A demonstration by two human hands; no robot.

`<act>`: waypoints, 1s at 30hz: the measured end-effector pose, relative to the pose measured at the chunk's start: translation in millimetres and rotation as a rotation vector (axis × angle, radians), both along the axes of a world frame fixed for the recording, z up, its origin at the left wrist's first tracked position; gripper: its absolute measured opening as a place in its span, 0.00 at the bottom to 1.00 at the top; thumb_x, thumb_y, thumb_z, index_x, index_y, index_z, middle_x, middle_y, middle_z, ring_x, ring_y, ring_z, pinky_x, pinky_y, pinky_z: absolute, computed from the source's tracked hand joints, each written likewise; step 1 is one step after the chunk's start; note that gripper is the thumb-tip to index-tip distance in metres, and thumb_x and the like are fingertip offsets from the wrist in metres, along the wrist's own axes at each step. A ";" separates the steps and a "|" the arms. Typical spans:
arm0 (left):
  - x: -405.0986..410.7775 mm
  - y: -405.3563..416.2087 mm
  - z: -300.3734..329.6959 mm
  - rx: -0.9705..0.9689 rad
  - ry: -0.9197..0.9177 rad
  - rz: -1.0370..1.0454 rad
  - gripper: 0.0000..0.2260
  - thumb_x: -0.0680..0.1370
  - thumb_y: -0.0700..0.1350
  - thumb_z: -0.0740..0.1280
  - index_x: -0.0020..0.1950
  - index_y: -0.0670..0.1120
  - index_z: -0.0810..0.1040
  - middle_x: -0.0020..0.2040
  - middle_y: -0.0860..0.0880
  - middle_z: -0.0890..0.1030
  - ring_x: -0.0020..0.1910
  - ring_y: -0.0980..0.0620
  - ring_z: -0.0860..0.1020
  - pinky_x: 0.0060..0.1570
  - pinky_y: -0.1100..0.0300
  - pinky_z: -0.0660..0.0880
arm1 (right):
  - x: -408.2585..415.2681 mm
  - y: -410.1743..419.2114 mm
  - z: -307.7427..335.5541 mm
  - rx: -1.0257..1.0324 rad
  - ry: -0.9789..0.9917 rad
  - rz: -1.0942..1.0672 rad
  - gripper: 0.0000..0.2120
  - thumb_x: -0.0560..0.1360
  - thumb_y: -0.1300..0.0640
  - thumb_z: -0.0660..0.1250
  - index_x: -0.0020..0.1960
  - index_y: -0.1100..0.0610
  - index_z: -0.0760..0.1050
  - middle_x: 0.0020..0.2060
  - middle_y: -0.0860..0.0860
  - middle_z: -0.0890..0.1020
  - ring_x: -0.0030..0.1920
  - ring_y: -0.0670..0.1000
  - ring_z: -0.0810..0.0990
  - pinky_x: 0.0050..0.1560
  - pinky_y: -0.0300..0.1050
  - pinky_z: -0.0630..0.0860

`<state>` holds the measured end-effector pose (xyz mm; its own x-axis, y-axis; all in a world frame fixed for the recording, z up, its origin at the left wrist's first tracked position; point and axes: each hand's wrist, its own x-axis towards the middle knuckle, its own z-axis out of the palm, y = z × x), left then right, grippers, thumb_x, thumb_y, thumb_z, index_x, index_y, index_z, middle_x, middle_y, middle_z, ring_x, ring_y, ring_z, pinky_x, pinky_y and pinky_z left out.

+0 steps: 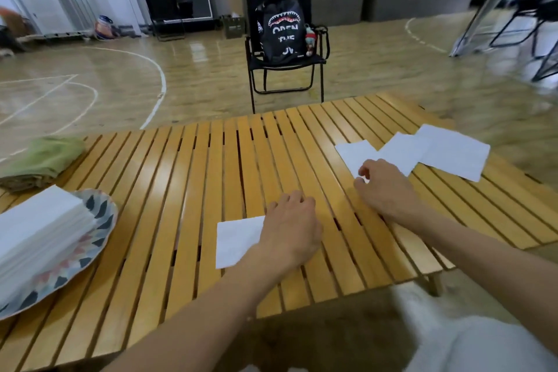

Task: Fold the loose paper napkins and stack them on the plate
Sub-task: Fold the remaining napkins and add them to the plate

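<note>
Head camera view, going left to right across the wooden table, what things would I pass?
Green cloth → plate stacked with folded napkins → single napkin under the left hand → right hand on the nearest loose napkin → middle napkin → far-right napkin.

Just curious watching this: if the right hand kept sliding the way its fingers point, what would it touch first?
Probably the nearest loose napkin: the right hand has its curled fingertips at that sheet's near edge, perhaps already touching it.
</note>
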<state>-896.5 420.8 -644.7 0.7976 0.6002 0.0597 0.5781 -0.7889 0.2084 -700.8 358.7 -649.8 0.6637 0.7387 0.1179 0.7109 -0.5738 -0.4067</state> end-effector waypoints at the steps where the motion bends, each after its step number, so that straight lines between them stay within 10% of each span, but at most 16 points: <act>1: 12.8 2.9 -1.4 -0.007 0.008 -0.009 0.15 0.83 0.49 0.57 0.67 0.46 0.72 0.63 0.47 0.73 0.62 0.45 0.70 0.63 0.50 0.68 | 12.9 0.0 -1.6 -0.014 -0.011 -0.078 0.15 0.80 0.50 0.62 0.60 0.59 0.74 0.57 0.57 0.77 0.56 0.57 0.76 0.53 0.51 0.75; 5: 58.7 7.6 -8.0 -0.038 0.047 -0.048 0.17 0.82 0.48 0.57 0.71 0.46 0.70 0.67 0.46 0.71 0.65 0.44 0.69 0.65 0.48 0.68 | 41.4 5.1 -7.8 -0.199 -0.015 -0.248 0.21 0.77 0.42 0.64 0.57 0.60 0.70 0.59 0.60 0.74 0.59 0.61 0.72 0.55 0.55 0.72; 11: 86.2 0.5 -22.7 -0.032 0.041 -0.077 0.18 0.82 0.49 0.57 0.71 0.46 0.69 0.68 0.47 0.71 0.66 0.44 0.68 0.66 0.48 0.66 | 53.6 8.4 -15.2 -0.030 0.125 -0.252 0.11 0.74 0.56 0.63 0.37 0.56 0.63 0.43 0.57 0.75 0.46 0.60 0.76 0.42 0.50 0.69; 19: 65.8 10.5 -0.5 -0.508 -0.279 0.127 0.20 0.83 0.51 0.60 0.73 0.46 0.68 0.68 0.48 0.72 0.47 0.57 0.75 0.46 0.62 0.71 | 17.7 -10.9 9.9 0.354 0.590 -0.097 0.08 0.77 0.62 0.59 0.56 0.59 0.71 0.50 0.54 0.81 0.42 0.47 0.86 0.47 0.53 0.79; 25: 31.2 29.1 20.3 -0.915 -0.663 0.376 0.34 0.77 0.68 0.60 0.73 0.45 0.67 0.68 0.47 0.73 0.65 0.47 0.72 0.59 0.53 0.69 | -31.8 -34.5 48.5 0.413 0.842 0.137 0.14 0.78 0.66 0.62 0.62 0.56 0.71 0.55 0.53 0.82 0.44 0.51 0.87 0.55 0.54 0.79; 30: -3.0 36.6 33.1 -1.099 -0.786 0.441 0.24 0.75 0.62 0.69 0.58 0.43 0.79 0.50 0.45 0.85 0.50 0.49 0.84 0.55 0.48 0.78 | -57.4 -42.9 64.2 0.421 0.921 0.233 0.16 0.78 0.66 0.64 0.63 0.52 0.70 0.54 0.52 0.83 0.46 0.55 0.87 0.55 0.55 0.79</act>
